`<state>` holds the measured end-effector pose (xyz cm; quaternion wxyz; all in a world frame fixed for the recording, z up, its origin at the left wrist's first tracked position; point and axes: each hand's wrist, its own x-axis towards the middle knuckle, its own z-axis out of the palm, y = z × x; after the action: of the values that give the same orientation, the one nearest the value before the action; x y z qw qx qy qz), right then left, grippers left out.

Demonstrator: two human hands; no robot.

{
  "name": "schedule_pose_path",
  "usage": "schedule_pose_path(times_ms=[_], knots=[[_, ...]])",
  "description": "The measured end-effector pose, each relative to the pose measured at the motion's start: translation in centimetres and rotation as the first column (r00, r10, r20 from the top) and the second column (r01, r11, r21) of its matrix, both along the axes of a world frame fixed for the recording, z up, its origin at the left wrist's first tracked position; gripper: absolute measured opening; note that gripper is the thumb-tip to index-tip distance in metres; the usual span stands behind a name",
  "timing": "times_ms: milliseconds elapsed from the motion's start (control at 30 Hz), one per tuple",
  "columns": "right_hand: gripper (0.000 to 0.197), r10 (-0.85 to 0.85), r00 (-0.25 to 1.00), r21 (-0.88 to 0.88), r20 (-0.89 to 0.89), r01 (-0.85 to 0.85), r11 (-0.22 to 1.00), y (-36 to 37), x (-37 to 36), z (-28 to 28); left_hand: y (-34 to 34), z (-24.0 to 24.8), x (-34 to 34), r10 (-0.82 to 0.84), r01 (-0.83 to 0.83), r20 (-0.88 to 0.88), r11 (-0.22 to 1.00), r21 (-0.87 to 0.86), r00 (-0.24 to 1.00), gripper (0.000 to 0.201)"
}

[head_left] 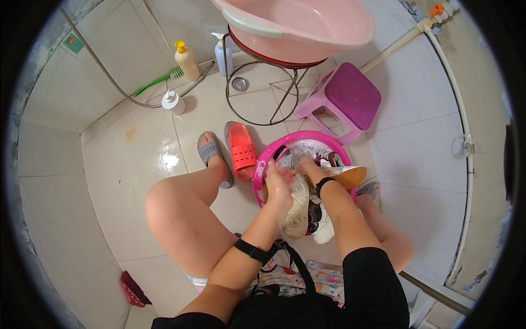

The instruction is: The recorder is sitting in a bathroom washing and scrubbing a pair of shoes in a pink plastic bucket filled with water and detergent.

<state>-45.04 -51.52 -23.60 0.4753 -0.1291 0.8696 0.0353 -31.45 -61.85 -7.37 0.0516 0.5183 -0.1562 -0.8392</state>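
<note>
A bright pink basin (262,164) of foamy water (315,145) stands between my feet, with several shoes in it and over its rim. My left hand (280,183) is over its left side, palm turned up and fingers apart. Just beyond the fingertips is a black and pink brush (280,153). My right hand (306,166) reaches down into the suds; its fingers are blurred and hidden. Below the hands leans a white shoe (297,211), sole showing. Another white shoe (324,227) sits beside it, and a shoe with a tan sole (350,178) rests on the right rim.
A large pale pink tub (307,44) sits on a wire stand (263,123) at the back. Right of it is a purple stool (356,98). Pump bottles (188,63) and a green brush (156,84) line the left wall. A red slipper (241,151) lies by my left foot.
</note>
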Motion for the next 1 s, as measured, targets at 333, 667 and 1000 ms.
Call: schedule_pose_path(times_ms=[333, 667, 1000], knots=[[0.032, -0.319, 0.934, -0.132, -0.161, 0.300, 0.945, -0.7, 1.3, 1.9, -0.5, -0.5, 0.5, -0.003, 0.003, 0.005, 1.000, -0.019, 1.000, 0.049], [0.036, -0.020, 0.957, -0.098, -0.289, -0.009, 0.995, 3.1, 1.2, -3.2, 1.0, 0.2, -1.0, -0.052, 0.054, -0.061, 0.998, 0.024, 0.997, 0.046], [0.025, -0.250, 0.954, -0.381, -0.164, 0.173, 0.908, 1.4, 0.6, 2.1, 0.9, -0.2, -0.3, -0.126, 0.126, 0.008, 0.989, -0.077, 0.992, 0.051]])
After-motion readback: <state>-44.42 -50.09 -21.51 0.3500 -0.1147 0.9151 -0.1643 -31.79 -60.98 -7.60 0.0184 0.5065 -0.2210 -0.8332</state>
